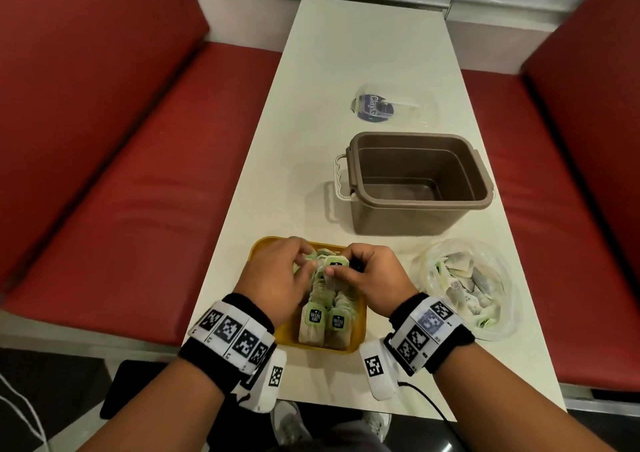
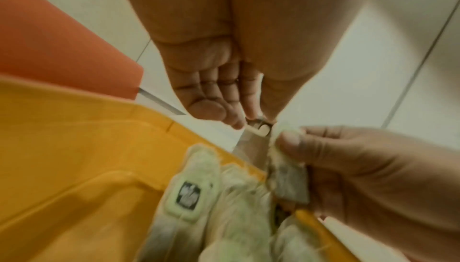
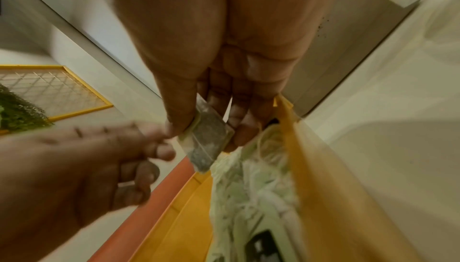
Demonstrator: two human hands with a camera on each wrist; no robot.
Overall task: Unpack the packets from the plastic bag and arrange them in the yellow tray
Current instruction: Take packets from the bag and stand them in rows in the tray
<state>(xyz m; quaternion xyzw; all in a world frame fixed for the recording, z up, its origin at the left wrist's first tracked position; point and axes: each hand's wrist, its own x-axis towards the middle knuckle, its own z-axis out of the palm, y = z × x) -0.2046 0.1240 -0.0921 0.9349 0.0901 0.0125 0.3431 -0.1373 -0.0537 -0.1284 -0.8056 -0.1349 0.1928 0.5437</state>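
Right now I am holding both hands over the far half of the yellow tray (image 1: 260, 247), which is sitting at the near edge of the white table (image 1: 360, 53). My right hand (image 1: 375, 280) is pinching one packet (image 1: 333, 266) between thumb and fingers, green tag up, just above the row already standing in the tray; in the right wrist view the same packet (image 3: 208, 140) is hanging from that pinch, its grey pouch pointing down toward the tray. My left hand (image 1: 277, 278) is sitting at nine o'clock of the right one, its fingers bent down onto the packets at the tray's far end; I cannot tell whether they are gripping one or only pressing on them. In the left wrist view its fingers (image 2: 211, 97) are reaching out fairly straight.

Filed packets (image 1: 325, 316) are standing on edge in two rows running toward me, dark labels facing up at the near end. At three o'clock of the tray, the plastic bag (image 1: 467, 285) is lying open with more packets inside. At twelve to one o'clock, a brown tub (image 1: 420, 181) with a white handle is standing on the table, and beyond it a clear lid (image 1: 394, 105) with a blue label is lying flat. Red benches (image 1: 121, 174) are running along both sides.
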